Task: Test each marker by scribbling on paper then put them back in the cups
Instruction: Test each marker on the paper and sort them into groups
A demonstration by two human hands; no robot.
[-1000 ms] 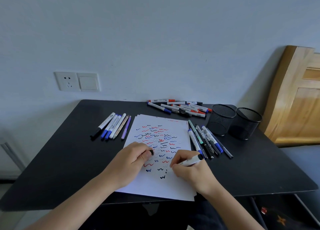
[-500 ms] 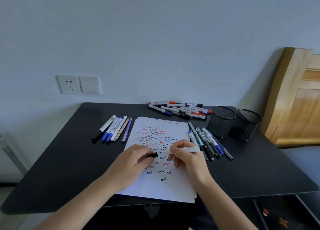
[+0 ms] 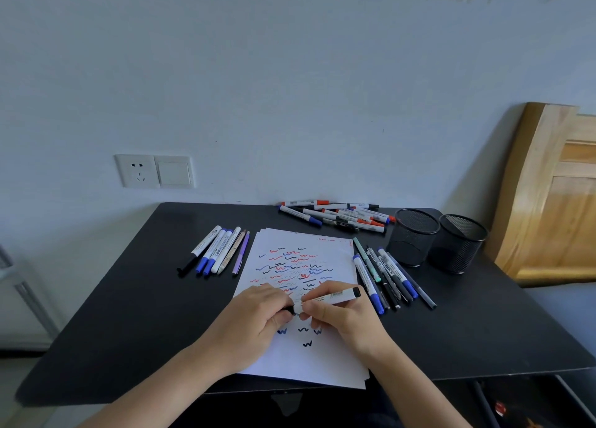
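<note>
Head view, looking down: a white marker (image 3: 332, 297) with a black tail end lies almost level just above the paper (image 3: 290, 360), held between both hands. The right hand (image 3: 348, 318) has its fingers curled round the barrel, steadying it. The left hand (image 3: 254, 314) pinches the black cap (image 3: 290, 309) at the tip end. The two hands meet there, which suggests the cap is being pushed on or pulled off, though I cannot tell which. The paper is a small stack of sheets, its top sheet covered in short red, blue and black squiggles, so much of the testing looks done. Just right of the paper lies a row of markers (image 3: 383, 276), close by one another and pointing away. Left of the paper is a second row (image 3: 216, 250), and a loose heap (image 3: 342, 216) sits at the back by the wall. Beyond the right row stands a black mesh cup (image 3: 413, 243), with a second cup (image 3: 459, 247) touching its right side. No marker shows above either rim, so returning them appears not yet begun. The right row lies between the hands and the cups, so a reach there passes over it. All rests on a black counter (image 3: 129, 314). A wall socket (image 3: 154, 171) sits behind, and a wooden panel (image 3: 554, 201) leans at the far right.
</note>
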